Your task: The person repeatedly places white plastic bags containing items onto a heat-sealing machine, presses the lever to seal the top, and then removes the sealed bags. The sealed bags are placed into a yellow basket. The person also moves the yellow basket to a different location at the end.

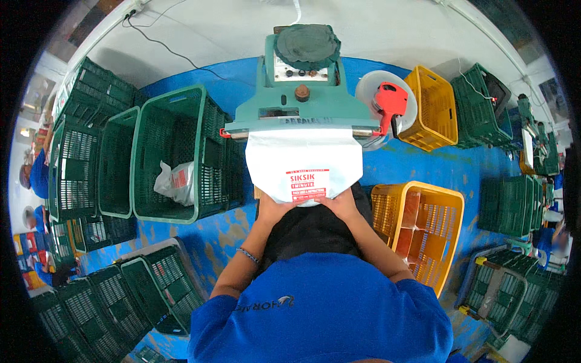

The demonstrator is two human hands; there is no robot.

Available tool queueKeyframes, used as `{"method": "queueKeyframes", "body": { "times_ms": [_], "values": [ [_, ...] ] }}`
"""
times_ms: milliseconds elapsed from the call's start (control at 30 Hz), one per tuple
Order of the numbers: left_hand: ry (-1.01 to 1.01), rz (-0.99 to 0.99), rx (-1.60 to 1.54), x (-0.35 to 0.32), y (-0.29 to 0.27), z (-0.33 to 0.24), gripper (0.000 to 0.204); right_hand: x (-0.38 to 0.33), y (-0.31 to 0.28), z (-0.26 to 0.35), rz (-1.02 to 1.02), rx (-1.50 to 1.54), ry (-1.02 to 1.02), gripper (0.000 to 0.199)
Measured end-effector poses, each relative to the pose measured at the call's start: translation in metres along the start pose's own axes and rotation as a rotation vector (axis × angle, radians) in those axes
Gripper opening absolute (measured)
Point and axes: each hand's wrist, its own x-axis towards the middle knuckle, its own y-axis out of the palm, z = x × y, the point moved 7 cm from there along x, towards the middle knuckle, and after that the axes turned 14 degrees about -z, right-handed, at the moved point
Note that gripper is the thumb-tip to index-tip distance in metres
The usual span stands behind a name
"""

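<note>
A white plastic bag (302, 151) with red print spans the space between my hands and a green sealing machine (296, 103). Its far edge lies along the machine's front bar, so whether it is clamped there is hidden. My left hand (276, 209) grips the near left part of the bag, with the thumb on top. On the near right, my right hand (342, 206) holds it the same way. The bag's near end looks rounded and filled; its contents are not visible. My other fingers are mostly hidden beneath the bag.
Left of me, a green crate (166, 109) contains another white bag (181, 183). A red label gun (390, 101) lies by a pale round disc (367, 91). Yellow crates stand at the far right (431, 106) and near right (449, 224). A dark cable (163, 48) runs along the wall.
</note>
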Motion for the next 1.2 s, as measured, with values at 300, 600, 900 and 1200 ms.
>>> {"method": "queueKeyframes", "body": {
  "times_ms": [300,600,900,1200],
  "values": [
    [0.101,-0.01,0.004,-0.005,0.003,-0.01,0.065,-0.011,-0.074,0.015,-0.245,-0.439,-0.2,0.116],
    [0.092,-0.024,0.066,-0.005,0.005,0.01,0.066,0.034,-0.114,0.027,-0.427,0.138,0.07,0.023],
    [0.115,-0.016,0.03,-0.006,0.009,0.018,0.063,0.144,-0.072,0.023,-0.221,-0.074,-0.012,0.035],
    [0.15,0.031,0.05,-0.012,-0.002,-0.011,0.077,0.092,-0.082,0.022,-0.484,0.652,0.376,0.032]
  ]
}}
